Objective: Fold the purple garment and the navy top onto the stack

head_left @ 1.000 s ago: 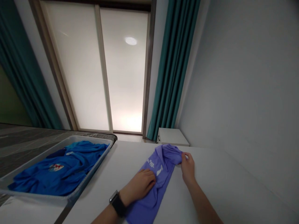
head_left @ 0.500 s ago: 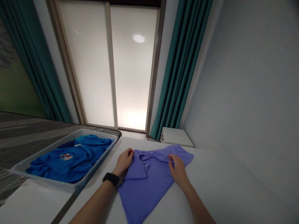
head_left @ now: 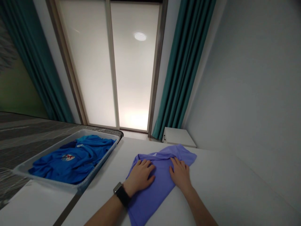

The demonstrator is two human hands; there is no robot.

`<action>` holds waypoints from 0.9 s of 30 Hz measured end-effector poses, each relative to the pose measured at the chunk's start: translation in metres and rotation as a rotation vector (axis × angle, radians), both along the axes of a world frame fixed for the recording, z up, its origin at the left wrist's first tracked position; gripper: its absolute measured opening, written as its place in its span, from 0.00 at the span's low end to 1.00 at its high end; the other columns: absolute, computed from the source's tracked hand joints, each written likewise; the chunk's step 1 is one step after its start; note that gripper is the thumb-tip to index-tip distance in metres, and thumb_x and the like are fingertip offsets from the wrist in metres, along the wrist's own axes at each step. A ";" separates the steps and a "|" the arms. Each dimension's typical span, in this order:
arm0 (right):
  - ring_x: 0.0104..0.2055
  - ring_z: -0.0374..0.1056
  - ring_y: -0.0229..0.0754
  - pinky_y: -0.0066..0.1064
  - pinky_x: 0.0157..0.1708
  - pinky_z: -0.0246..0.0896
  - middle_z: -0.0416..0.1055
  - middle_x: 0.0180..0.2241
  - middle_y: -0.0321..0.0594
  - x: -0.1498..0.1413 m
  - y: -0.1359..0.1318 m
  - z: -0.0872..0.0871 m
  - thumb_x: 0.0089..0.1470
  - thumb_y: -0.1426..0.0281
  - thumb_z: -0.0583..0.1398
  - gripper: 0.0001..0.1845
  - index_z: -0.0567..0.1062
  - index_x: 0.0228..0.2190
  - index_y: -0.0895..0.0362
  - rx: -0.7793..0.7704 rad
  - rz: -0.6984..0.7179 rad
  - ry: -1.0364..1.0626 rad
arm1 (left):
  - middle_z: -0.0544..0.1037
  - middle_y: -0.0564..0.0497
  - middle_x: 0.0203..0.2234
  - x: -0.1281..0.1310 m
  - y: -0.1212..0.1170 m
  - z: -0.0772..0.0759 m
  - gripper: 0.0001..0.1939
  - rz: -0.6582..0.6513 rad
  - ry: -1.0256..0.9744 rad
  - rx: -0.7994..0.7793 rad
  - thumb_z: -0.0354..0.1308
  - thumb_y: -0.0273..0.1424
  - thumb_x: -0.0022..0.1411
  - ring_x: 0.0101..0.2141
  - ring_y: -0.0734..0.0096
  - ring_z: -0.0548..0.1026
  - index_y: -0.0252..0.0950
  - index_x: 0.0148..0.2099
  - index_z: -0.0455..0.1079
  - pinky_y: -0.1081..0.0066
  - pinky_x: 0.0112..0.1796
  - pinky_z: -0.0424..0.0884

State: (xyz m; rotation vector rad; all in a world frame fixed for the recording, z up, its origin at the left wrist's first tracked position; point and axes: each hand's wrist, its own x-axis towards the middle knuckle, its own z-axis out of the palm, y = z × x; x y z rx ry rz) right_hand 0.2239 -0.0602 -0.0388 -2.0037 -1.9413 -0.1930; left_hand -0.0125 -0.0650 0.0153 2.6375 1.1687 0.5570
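A purple shirt (head_left: pixel 160 179) lies on the white table (head_left: pixel 221 188), its near end narrowing toward me and its far edge loosely bunched. My left hand (head_left: pixel 139 176), with a dark watch at the wrist, rests palm down on the left part of the shirt, fingers spread and covering some of the cloth. On the right part, below the bunched far edge, my right hand (head_left: pixel 180 174) touches the fabric with its fingertips, thumb apart from the fingers. Neither hand grips the cloth.
To the left stands a clear plastic bin (head_left: pixel 81 187) holding blue clothing (head_left: pixel 82 160). A dark patterned surface (head_left: pixel 25 135) lies beyond it. Past the table's far edge are a small white cabinet (head_left: pixel 178 135), teal curtains (head_left: pixel 184 69) and frosted sliding doors (head_left: pixel 135 81).
My left hand has moved right from the shirt's far left edge and now lies flat on it. The folded-over left flap is no longer visible. My right hand has lowered its fingers onto the cloth.
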 end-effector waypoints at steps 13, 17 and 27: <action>0.48 0.64 0.57 0.48 0.46 0.54 0.69 0.56 0.47 0.002 -0.001 0.002 0.57 0.68 0.50 0.27 0.67 0.58 0.53 0.036 -0.051 -0.062 | 0.67 0.33 0.58 -0.044 0.045 -0.022 0.23 0.587 0.142 0.116 0.48 0.42 0.66 0.58 0.42 0.63 0.34 0.55 0.69 0.45 0.58 0.48; 0.51 0.63 0.56 0.49 0.52 0.49 0.71 0.54 0.45 0.002 -0.002 0.001 0.58 0.69 0.52 0.24 0.71 0.54 0.50 0.052 0.010 -0.050 | 0.66 0.32 0.59 -0.049 0.050 -0.026 0.24 0.601 0.153 0.092 0.48 0.42 0.66 0.61 0.41 0.59 0.32 0.57 0.68 0.41 0.59 0.45; 0.50 0.66 0.53 0.45 0.50 0.52 0.74 0.48 0.47 -0.003 -0.008 0.020 0.59 0.70 0.53 0.18 0.76 0.48 0.52 -0.007 0.060 -0.116 | 0.69 0.39 0.57 -0.008 0.012 -0.012 0.24 0.135 0.036 0.082 0.53 0.34 0.63 0.57 0.50 0.64 0.38 0.61 0.64 0.50 0.60 0.51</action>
